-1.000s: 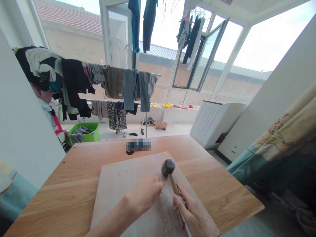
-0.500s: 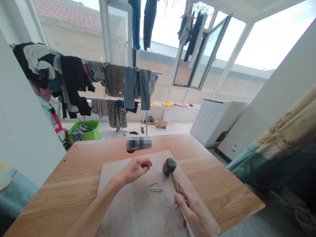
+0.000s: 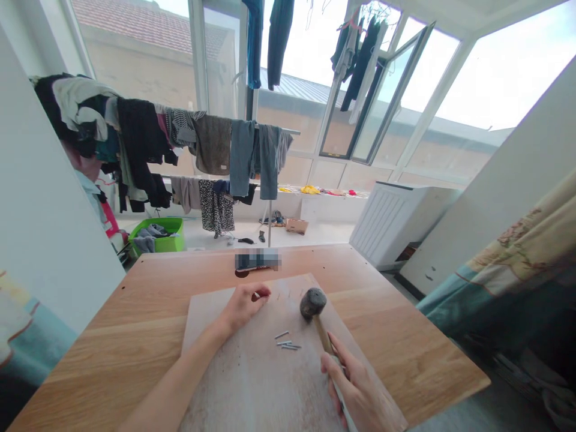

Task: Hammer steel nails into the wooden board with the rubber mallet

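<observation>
My right hand is wrapped round the wooden handle of a mallet, whose black head is over the right part of a pale board. Several loose nails lie on the board between my hands. Over the board's far left part is my left hand, thumb and fingertips brought together; anything between them is too small to make out. Some thin upright marks, perhaps nails, show near the board's far edge.
The board lies on a wooden table. A blurred dark object sits at the table's far edge. Beyond are a green basket, a clothes rack with laundry, a white cabinet and a curtain at right.
My left hand has moved slightly left, and its fingers have come together at the tips. My right hand still holds the mallet. The view has shifted a little.
</observation>
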### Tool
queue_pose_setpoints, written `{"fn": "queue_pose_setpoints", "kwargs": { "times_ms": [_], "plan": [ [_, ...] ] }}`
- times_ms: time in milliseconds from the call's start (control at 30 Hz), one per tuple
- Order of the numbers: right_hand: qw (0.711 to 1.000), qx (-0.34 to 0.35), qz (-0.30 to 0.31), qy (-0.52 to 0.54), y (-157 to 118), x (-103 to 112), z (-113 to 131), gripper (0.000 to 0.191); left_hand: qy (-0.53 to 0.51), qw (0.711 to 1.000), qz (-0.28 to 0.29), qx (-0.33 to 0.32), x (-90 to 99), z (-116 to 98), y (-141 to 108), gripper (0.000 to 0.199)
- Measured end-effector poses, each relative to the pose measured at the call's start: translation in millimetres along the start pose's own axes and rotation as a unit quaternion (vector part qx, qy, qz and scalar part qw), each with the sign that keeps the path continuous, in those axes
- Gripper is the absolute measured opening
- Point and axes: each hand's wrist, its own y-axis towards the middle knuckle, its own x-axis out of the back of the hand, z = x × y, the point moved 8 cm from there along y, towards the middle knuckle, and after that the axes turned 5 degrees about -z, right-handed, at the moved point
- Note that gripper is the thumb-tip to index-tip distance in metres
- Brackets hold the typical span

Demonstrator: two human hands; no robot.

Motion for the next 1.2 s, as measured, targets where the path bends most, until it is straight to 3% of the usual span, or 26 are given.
{"fn": "queue_pose_setpoints", "kwargs": {
  "times_ms": [133,333,633,767,900,1033,1100,1200],
  "plan": [
    [1.000,0.000,0.011,0.010,-2,-3,20,0.070,0.019,1.000,-0.017,0.000,3.5,0,-1,0.020],
    [0.995,0.050,0.059,0.066,7,-35,58,0.066,0.003,1.000,-0.018,0.018,1.3,6,-1,0.022],
    [0.991,0.055,0.115,0.044,16,-75,57,0.065,-0.055,0.998,-0.011,-0.011,-2.9,6,1,0.031],
    [0.992,0.053,0.105,0.044,17,-73,53,0.065,-0.053,0.998,-0.009,-0.017,-3.2,4,-1,0.028],
    [0.993,0.039,0.094,0.061,13,-58,49,0.062,-0.011,1.000,-0.001,0.002,-1.8,4,0,0.029],
    [0.997,0.008,0.066,0.035,5,-30,30,0.069,0.113,0.993,-0.029,-0.028,11.1,-22,0,0.017],
    [0.999,-0.015,0.049,0.002,3,-17,15,0.073,0.173,0.982,0.016,-0.066,4.9,-44,-4,0.011],
    [0.997,-0.030,0.048,-0.043,2,-10,-4,0.079,0.235,0.952,0.152,-0.124,-24.5,-74,-20,0.007]
  ]
}}
